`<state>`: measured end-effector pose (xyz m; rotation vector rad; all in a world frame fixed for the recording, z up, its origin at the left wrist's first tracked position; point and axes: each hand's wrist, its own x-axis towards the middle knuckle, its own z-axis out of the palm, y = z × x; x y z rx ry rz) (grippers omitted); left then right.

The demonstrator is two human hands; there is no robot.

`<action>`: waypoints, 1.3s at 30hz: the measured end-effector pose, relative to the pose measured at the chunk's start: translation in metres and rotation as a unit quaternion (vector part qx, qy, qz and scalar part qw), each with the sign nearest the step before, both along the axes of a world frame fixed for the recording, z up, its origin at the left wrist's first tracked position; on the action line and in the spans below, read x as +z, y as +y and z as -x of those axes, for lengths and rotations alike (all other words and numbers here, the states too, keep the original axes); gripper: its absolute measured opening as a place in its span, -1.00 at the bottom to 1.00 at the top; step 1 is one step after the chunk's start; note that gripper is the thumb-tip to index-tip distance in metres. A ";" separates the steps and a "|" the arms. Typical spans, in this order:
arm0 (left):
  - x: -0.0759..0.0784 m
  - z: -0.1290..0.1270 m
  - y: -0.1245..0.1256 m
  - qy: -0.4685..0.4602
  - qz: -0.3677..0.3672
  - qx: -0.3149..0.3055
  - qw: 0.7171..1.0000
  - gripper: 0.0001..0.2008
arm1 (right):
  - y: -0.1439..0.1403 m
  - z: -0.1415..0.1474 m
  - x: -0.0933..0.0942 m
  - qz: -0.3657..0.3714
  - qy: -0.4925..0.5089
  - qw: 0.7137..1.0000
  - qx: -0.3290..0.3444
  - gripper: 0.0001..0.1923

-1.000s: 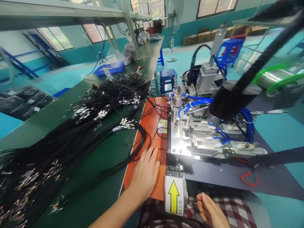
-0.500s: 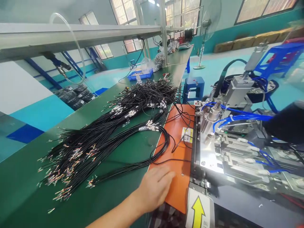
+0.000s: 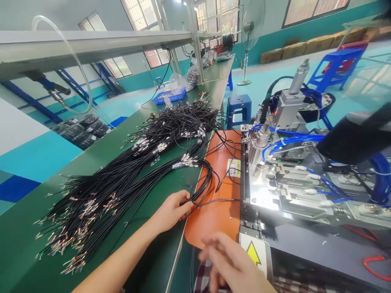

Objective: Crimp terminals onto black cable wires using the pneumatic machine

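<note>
A fan of thin black cables lies on the green table, with stripped coloured wire ends at the near left and silvery connectors along it. Several of these cables curve in a loop over the orange plate. My left hand is closed around cables of that loop at the table's edge; its fingertips are partly hidden. One cable runs from there across the plate to the metal machine. Slightly blurred, my right hand hovers over the near end of the orange plate, fingers loosely bent and apart, nothing seen in them.
Blue air hoses and a dark blurred object are over the machine. A yellow arrow label marks its near corner. Beyond stand a blue stool, a blue tray and a fan. A shelf crosses above the table.
My left hand has moved left from above the orange plate and closed on the cables. My right hand has come into view at the bottom. The view has shifted right.
</note>
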<state>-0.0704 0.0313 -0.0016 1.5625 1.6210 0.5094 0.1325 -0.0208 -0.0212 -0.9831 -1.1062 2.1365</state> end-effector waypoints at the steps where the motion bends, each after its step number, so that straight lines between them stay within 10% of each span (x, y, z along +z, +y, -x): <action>1: 0.004 -0.001 0.003 -0.022 0.021 -0.003 1.000 -0.75 | 0.009 0.014 0.006 0.031 0.026 0.999 0.009 -0.63; 7: 0.031 -0.013 0.016 -0.083 0.070 0.008 0.994 -0.73 | 0.034 0.068 -0.001 0.117 0.022 0.993 0.004 -0.70; 13: 0.043 -0.010 0.026 -0.033 0.032 0.009 0.999 -0.67 | 0.038 0.063 -0.032 -0.003 0.034 0.998 -0.047 -0.69; 20: 0.023 -0.004 0.051 0.164 -0.110 0.028 0.980 -0.53 | 0.067 0.028 0.010 -0.180 -0.124 0.976 0.022 -0.83; 27: 0.006 -0.006 0.048 0.271 -0.193 -0.013 0.943 -0.56 | 0.063 -0.007 0.027 -0.176 -0.026 0.982 0.059 -0.86; 35: 0.005 -0.007 0.028 0.251 -0.281 -0.071 0.924 -0.63 | 0.071 -0.041 0.051 -0.278 -0.192 0.941 -0.009 -0.84; 39: 0.014 -0.018 0.042 0.176 -0.315 -0.160 0.919 -0.70 | 0.058 -0.037 0.034 -0.340 -0.264 0.902 0.029 -0.91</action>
